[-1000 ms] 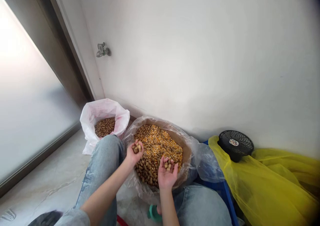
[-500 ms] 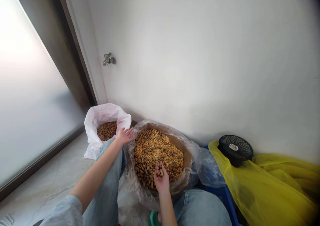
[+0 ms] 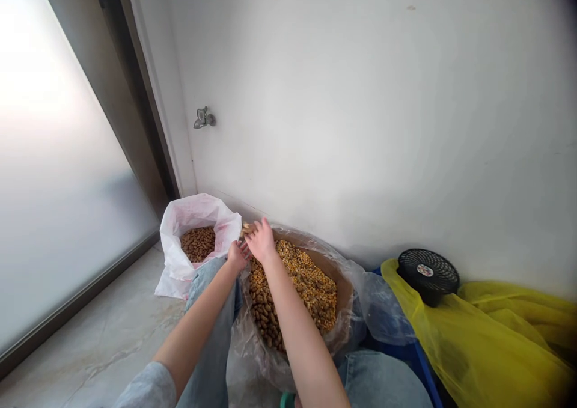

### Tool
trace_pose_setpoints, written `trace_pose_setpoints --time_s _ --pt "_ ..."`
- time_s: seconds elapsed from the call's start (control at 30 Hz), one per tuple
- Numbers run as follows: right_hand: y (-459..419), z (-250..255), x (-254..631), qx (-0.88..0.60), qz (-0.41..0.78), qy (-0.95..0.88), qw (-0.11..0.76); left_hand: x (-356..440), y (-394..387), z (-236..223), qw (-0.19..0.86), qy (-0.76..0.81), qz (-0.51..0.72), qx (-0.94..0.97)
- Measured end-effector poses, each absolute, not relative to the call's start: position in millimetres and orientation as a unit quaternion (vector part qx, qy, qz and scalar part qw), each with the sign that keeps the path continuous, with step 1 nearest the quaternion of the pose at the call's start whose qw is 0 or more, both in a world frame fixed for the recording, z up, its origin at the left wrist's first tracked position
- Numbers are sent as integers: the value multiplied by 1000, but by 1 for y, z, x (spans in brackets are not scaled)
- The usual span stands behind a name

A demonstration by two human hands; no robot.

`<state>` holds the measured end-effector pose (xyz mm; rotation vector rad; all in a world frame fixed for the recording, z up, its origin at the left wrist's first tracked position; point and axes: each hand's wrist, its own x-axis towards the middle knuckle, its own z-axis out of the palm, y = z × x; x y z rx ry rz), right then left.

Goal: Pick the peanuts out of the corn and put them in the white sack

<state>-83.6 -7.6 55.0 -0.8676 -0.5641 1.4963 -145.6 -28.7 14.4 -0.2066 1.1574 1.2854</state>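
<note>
A plastic-lined sack (image 3: 345, 306) between my knees holds yellow corn kernels (image 3: 295, 255) and unshelled peanuts (image 3: 265, 315). My right hand (image 3: 262, 241) reaches over the sack's far left side, with a few pale brown peanuts (image 3: 246, 229) at its fingertips. Just left of it and lower is my left hand (image 3: 238, 255), its fingers stretched out toward the right hand; I cannot tell whether the two touch. A white bag (image 3: 174, 231) stands beside my left hand, with many more peanuts (image 3: 197, 244) inside.
A small black fan (image 3: 428, 276) lies on yellow netting (image 3: 487, 342) at the right, by a blue crate (image 3: 426, 366). The white wall (image 3: 360, 125) with a tap (image 3: 204, 118) rises behind. A frosted door (image 3: 67, 185) stands at the left.
My right hand has gone from the peanuts in the near part of the sack up and left to my left hand, carrying peanuts. The view has shifted slightly.
</note>
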Motion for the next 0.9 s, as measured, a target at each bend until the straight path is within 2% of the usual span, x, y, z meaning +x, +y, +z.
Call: trace_pose_setpoints --time_s 0.13,0.27,0.4,0.47,0.57,0.67,0.73,0.8,0.9 --pt "-7 45 -89 -401 590 -309 630 -148 -32 18 648 505 565 -77" --pt "-47 -16 -7 -463 534 -328 628 -154 -33 21 658 493 566 -59" --pt "-107 -83 86 -665 328 -480 469 -159 -31 23 663 486 567 -42" --pt "-131 -100 107 -687 304 -496 435 -158 -30 24 665 486 566 -31" --pt "-149 -105 98 -664 293 -587 358 -155 -31 24 660 497 564 -6" --pt "-152 -104 62 -584 231 -769 123 -149 -32 24 660 505 556 17" --pt "-152 -107 39 -533 200 -822 3 -145 -32 24 663 510 548 26" --pt "-152 -113 21 -510 188 -837 -64 -142 -32 24 664 516 541 31" --pt "-149 -120 4 -539 172 -816 -121 -138 -32 25 662 524 535 33"
